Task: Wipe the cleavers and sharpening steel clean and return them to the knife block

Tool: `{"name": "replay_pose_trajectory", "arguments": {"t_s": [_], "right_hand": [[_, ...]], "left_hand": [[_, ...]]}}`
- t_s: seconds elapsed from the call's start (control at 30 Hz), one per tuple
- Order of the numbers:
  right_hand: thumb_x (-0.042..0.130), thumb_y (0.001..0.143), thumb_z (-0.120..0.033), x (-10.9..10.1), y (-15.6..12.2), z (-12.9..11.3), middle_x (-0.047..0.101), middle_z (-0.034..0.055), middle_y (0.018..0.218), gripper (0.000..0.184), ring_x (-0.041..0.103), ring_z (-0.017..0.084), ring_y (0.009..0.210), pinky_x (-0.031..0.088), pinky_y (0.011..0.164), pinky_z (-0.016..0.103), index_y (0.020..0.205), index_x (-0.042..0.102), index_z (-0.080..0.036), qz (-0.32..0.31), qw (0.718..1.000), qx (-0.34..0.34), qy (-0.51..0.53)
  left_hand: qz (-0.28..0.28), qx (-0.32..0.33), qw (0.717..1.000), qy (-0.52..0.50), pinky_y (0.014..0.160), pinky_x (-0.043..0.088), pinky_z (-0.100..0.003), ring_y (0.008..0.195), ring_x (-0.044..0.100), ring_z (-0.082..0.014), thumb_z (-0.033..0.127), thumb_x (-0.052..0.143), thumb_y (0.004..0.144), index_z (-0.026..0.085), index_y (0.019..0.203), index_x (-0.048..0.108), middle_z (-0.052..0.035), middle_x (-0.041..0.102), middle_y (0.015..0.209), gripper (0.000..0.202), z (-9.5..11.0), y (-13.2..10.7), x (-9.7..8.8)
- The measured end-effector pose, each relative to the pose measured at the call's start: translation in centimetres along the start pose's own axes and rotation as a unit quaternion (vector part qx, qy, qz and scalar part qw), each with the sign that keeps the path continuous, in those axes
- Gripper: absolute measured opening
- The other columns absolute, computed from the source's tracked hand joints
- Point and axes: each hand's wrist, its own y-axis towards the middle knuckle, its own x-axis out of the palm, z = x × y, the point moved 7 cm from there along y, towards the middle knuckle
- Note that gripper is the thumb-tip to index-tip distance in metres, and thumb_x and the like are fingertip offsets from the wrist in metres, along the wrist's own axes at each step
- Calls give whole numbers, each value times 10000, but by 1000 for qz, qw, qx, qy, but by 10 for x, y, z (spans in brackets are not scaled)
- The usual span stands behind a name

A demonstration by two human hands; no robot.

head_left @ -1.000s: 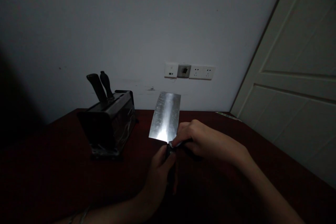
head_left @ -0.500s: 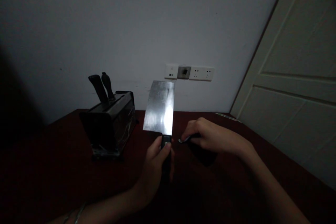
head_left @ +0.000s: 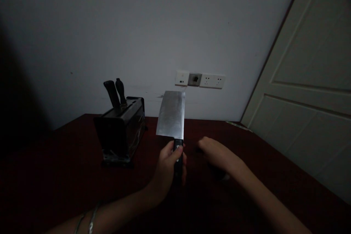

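To the left, two black knife handles [head_left: 112,93] are poking out of a knife block [head_left: 134,117]. Our left hand [head_left: 166,161] is gripping a cleaver [head_left: 173,124] — blade pointing up, above the red table [head_left: 238,137]. We're holding our right hand [head_left: 215,151] curled by something dark [head_left: 217,172] — gripped or not, we can't tell.

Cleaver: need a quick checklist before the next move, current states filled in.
1. Cleaver gripped by its handle, not the blade: ok, left hand.
2. Right hand apart from the cleaver: ok, visible gap.
3. Right hand's contents identified: cannot tell, too dark.
4. Knife block upright on the table: ok.
5. Two black knife handles fully seated: cannot tell.
6. Lighting: not ok, dim.
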Motion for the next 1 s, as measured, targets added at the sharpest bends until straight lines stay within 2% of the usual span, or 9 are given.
{"name": "replay_pose_trajectory", "arguments": {"t_s": [0.17,0.3,0.4,0.47,0.6,0.77,0.83,0.93,1.0], "right_hand": [[438,744,-24,29,-7,-33,653,128,821,250,600,218,789,431,665,294,851,648,-107,2,999,-48,-15],[419,774,-61,54,-14,-52,650,113,888,282,610,193,810,444,682,269,962,617,-130,-22,996,-52,64],[493,771,-175,57,-22,-57,641,103,940,241,613,189,806,445,673,260,984,601,-147,-32,988,-45,142],[521,763,-210,47,-27,-57,648,76,908,203,611,169,750,438,643,247,943,605,-165,-31,979,-40,196],[494,796,-204,13,-38,-51,645,17,781,133,576,120,652,396,564,213,832,621,-185,-6,962,-31,271],[430,863,-343,-16,-51,-41,595,7,629,288,496,96,526,340,464,208,753,611,-148,10,946,19,322],[409,874,-362,-24,-55,-42,591,5,626,298,499,97,524,361,472,211,776,599,-154,49,938,30,341],[455,854,-330,-38,-62,-46,584,7,655,200,516,104,538,396,494,223,851,570,-167,164,933,36,318],[504,822,-274,-44,-67,-54,594,28,743,152,549,121,614,435,545,237,929,546,-176,234,929,12,285]], "left_hand": [[-11,-7,1000,-14,274,336,-174,298,435,-64,452,506,748,168,858,435,59,489,570,313,0,2,1],[-24,-18,999,-23,282,340,-180,297,440,-69,449,521,736,159,857,440,55,498,554,325,-1,3,3],[-35,-32,998,-32,287,342,-184,303,452,-75,456,534,726,162,868,437,50,508,568,341,-3,4,4],[-41,-38,998,-35,291,344,-188,307,459,-79,451,545,719,166,864,431,51,509,573,339,-4,5,4],[-53,-42,997,-39,317,360,-192,319,474,-81,426,561,718,164,860,434,50,512,583,324,-2,8,3],[-44,-56,996,-52,363,410,-217,362,507,-91,338,513,776,161,898,429,37,520,640,231,2,10,0],[-39,-59,996,-55,381,432,-231,379,520,-97,297,481,803,155,912,427,28,524,655,187,4,11,-2],[-26,-68,995,-61,424,467,-245,459,577,-128,256,448,834,141,922,438,7,541,664,144,7,11,-3],[-15,-71,995,-72,492,501,-261,528,605,-139,230,447,844,130,904,458,-6,557,658,117,9,11,-4]]}}
